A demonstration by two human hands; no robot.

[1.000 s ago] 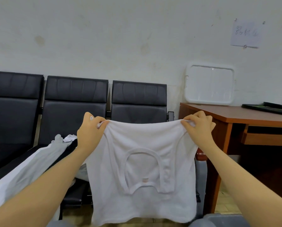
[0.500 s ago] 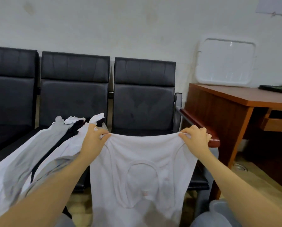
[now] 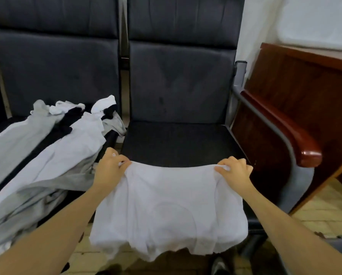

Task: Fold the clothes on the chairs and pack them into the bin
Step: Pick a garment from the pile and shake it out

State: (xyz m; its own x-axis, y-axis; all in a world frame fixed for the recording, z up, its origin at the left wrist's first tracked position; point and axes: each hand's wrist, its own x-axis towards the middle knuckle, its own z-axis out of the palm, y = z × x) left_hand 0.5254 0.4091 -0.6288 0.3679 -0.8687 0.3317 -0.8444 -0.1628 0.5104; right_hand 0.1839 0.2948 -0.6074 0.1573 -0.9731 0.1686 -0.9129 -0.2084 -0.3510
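Head view: white shirt (image 3: 166, 207) now lower, over black seat (image 3: 178, 143).

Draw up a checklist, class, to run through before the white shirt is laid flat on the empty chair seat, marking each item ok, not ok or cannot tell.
1. Left hand pinches one top corner of the white shirt: ok.
2. Right hand pinches the other corner: ok.
3. Top edge taut between the hands: ok.
4. Chair seat ahead bare of clothes: ok.
5. Shirt's lower hem spread flat: not ok, it hangs bunched over the seat's front edge.
6. Pile of clothes on the next seat clear of the landing spot: ok.
7. Bin within reach: cannot tell, none is identifiable in view.
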